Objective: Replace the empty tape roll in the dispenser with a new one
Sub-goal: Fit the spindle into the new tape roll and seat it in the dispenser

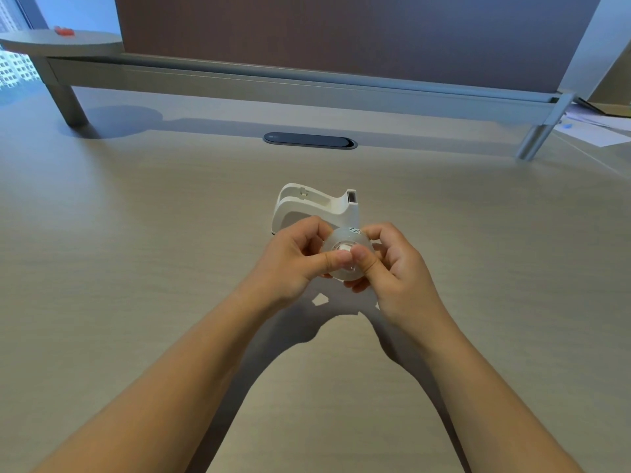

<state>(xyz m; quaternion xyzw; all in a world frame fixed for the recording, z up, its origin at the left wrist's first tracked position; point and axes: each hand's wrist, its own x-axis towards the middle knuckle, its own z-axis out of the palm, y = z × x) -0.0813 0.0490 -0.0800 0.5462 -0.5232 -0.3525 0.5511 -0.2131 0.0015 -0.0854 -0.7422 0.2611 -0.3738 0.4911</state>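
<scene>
A clear tape roll [345, 238] with a white core is held above the desk between both hands. My left hand [293, 254] grips its left side with the thumb pressed at the centre. My right hand [392, 257] grips the right side, its thumb also at the core. Just behind the hands, the white tape dispenser [314, 204] stands on the desk with its roll bay empty and its cutter end to the right. My fingers hide the lower part of the roll.
The pale wood desk [136, 268] spreads all around. A dark oval cable grommet [310, 141] lies beyond the dispenser. A raised shelf on metal legs [273, 83] crosses the back, with a partition behind it. Papers [597, 128] lie at the far right.
</scene>
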